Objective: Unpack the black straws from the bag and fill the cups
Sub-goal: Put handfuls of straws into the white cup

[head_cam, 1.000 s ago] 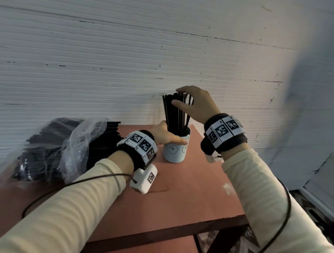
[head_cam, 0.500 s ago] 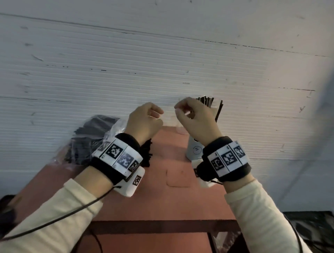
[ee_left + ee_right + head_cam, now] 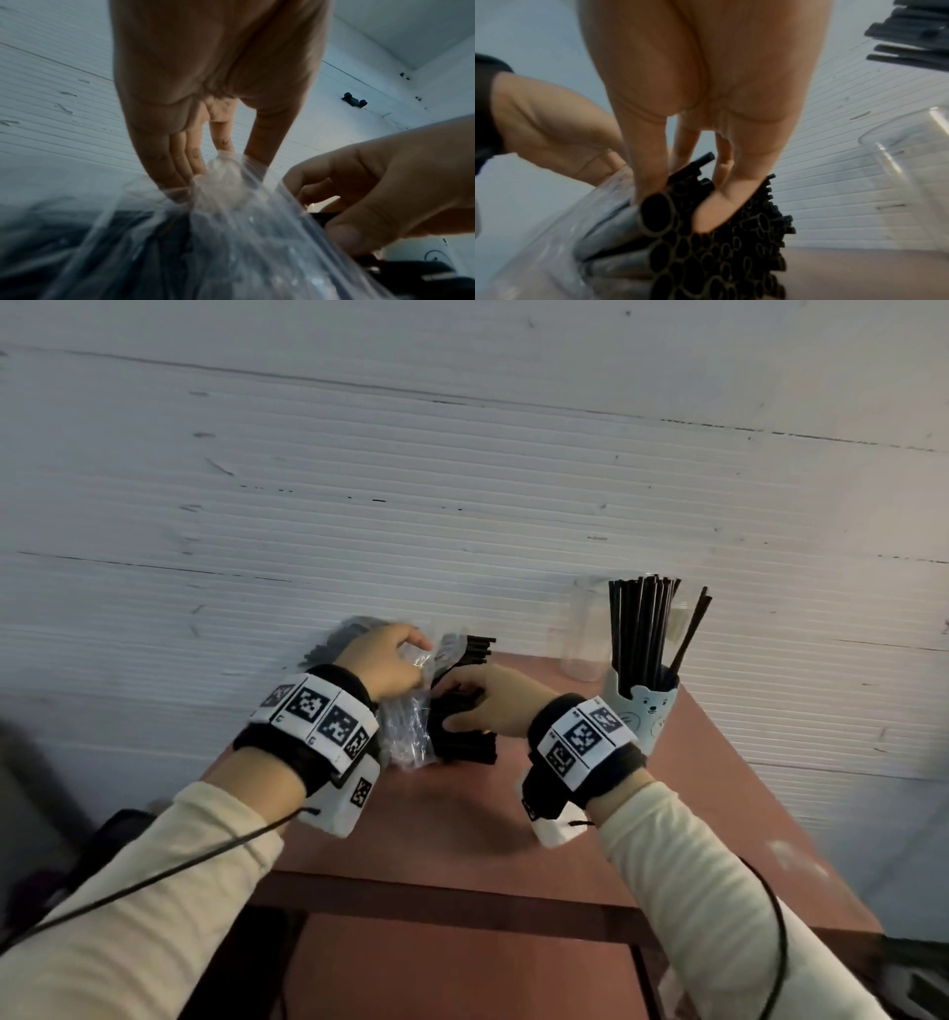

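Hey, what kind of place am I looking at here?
Likely a plain workroom or storeroom: a bare white ribbed wall, a small reddish-brown table, and a bulk bag of black straws.

No words, brands or numbers can be read. The wristbands [image 3: 318,717] carry black-and-white square code markers with small letters beneath — too small to make out — and the cup [image 3: 642,711] bears only a bear face.

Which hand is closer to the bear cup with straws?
Right. The right hand grips black straws beside the pale blue bear paper cup; the left hand pinches the clear plastic bag, farther away.
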`<state>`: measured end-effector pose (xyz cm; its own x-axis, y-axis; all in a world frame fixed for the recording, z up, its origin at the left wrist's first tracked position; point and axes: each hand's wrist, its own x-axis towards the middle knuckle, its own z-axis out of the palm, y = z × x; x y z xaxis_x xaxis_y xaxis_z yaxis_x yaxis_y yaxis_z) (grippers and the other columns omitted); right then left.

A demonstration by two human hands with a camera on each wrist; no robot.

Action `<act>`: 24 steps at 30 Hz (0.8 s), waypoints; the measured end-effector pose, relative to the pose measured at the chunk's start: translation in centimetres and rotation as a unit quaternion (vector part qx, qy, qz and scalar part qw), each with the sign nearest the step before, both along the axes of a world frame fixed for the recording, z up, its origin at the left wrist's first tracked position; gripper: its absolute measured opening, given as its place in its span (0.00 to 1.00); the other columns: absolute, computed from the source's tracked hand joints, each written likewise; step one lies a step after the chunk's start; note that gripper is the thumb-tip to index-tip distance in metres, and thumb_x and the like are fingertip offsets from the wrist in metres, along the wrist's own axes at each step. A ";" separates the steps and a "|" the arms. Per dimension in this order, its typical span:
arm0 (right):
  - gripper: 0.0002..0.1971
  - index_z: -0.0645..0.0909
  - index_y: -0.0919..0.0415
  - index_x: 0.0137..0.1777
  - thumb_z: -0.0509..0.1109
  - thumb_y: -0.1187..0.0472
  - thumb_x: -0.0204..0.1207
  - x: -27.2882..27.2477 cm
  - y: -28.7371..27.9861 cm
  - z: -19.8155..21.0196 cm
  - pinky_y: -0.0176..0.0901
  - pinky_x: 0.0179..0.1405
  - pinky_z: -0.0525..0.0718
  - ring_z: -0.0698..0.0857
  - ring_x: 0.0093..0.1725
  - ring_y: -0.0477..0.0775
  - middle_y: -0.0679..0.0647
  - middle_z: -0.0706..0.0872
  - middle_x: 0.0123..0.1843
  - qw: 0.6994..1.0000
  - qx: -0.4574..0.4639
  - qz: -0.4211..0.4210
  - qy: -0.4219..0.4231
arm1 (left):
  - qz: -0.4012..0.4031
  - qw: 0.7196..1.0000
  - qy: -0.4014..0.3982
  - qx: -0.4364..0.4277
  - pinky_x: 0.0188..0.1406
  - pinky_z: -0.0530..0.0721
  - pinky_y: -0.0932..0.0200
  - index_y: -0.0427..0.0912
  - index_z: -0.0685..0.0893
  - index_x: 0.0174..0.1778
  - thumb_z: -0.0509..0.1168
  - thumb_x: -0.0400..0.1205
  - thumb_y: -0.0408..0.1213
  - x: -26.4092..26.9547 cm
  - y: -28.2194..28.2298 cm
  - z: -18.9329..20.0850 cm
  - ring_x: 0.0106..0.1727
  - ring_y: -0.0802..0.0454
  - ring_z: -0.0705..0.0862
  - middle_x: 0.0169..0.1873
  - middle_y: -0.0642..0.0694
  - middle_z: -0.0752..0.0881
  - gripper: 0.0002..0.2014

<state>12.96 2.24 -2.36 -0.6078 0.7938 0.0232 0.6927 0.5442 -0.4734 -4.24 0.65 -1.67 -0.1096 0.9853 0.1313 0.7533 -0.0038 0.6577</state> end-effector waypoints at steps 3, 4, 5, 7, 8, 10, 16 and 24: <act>0.16 0.84 0.53 0.61 0.76 0.61 0.74 1.1 0.3 0.1 0.44 0.52 0.83 0.82 0.49 0.51 0.51 0.82 0.53 0.999 -0.011 -0.013 0.044 | 0.000 1.000 -0.013 -0.005 0.50 0.76 0.60 0.50 0.81 0.66 0.73 0.76 0.31 -0.3 -0.2 0.0 0.61 0.52 0.78 0.70 0.45 0.78 0.22; 0.14 0.84 0.53 0.59 0.76 0.63 0.74 1.6 0.5 0.2 0.45 0.50 0.87 0.84 0.45 0.52 0.54 0.82 0.52 0.997 -0.040 -0.015 0.072 | -0.002 1.000 -0.016 -0.005 0.49 0.75 0.60 0.50 0.81 0.66 0.73 0.77 0.32 -0.4 -0.3 0.0 0.60 0.52 0.78 0.69 0.44 0.78 0.22; 0.13 0.84 0.53 0.57 0.76 0.65 0.74 2.2 0.5 0.4 0.46 0.48 0.88 0.84 0.42 0.52 0.56 0.83 0.51 0.993 -0.063 -0.012 0.098 | -0.003 1.000 -0.019 -0.003 0.48 0.75 0.60 0.50 0.81 0.66 0.73 0.77 0.32 -0.4 -0.4 0.0 0.60 0.52 0.78 0.68 0.44 0.79 0.22; 0.12 0.84 0.52 0.56 0.76 0.65 0.74 3.2 0.8 0.5 0.47 0.47 0.88 0.83 0.39 0.54 0.58 0.81 0.44 0.987 -0.085 -0.020 0.138 | -0.002 1.000 -0.021 -0.001 0.46 0.75 0.61 0.50 0.81 0.66 0.72 0.77 0.32 -0.5 -0.4 0.0 0.57 0.53 0.78 0.67 0.44 0.79 0.22; 0.13 0.84 0.51 0.56 0.76 0.65 0.74 3.4 0.9 0.5 0.48 0.47 0.87 0.83 0.38 0.54 0.58 0.80 0.41 0.984 -0.090 -0.031 0.152 | 0.000 1.000 -0.020 0.000 0.46 0.74 0.62 0.50 0.80 0.67 0.72 0.77 0.32 -0.4 -0.4 0.1 0.56 0.53 0.78 0.67 0.44 0.79 0.22; 0.14 0.83 0.53 0.58 0.77 0.64 0.74 3.3 0.8 0.3 0.44 0.42 0.87 0.83 0.34 0.49 0.55 0.80 0.38 0.973 -0.116 -0.054 0.193 | 0.001 1.000 -0.016 -0.002 0.48 0.74 0.61 0.50 0.80 0.68 0.72 0.77 0.32 -0.3 -0.5 0.2 0.56 0.54 0.77 0.68 0.45 0.78 0.23; 0.13 0.82 0.70 0.60 0.72 0.73 0.76 2.1 0.3 -0.9 0.34 0.36 0.89 0.83 0.39 0.49 0.56 0.81 0.43 0.934 -0.185 -0.101 0.289 | -0.001 1.000 -0.009 -0.012 0.51 0.73 0.61 0.49 0.79 0.69 0.72 0.78 0.31 0.1 -0.6 0.2 0.65 0.49 0.78 0.72 0.42 0.76 0.23; 0.12 0.83 0.62 0.56 0.75 0.58 0.76 4.7 0.8 -1.4 0.45 0.35 0.86 0.86 0.41 0.57 0.58 0.87 0.45 0.933 -0.183 -0.163 0.265 | -0.006 1.000 -0.010 -0.018 0.47 0.74 0.63 0.48 0.78 0.69 0.71 0.78 0.31 0.0 -0.5 0.1 0.58 0.50 0.79 0.73 0.42 0.75 0.23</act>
<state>17.63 3.01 -3.79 -0.3125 0.9482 -0.0570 0.4099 0.0805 -0.9086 -4.24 0.12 -1.55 -0.1010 0.9905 0.0936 0.7403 0.0119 0.6722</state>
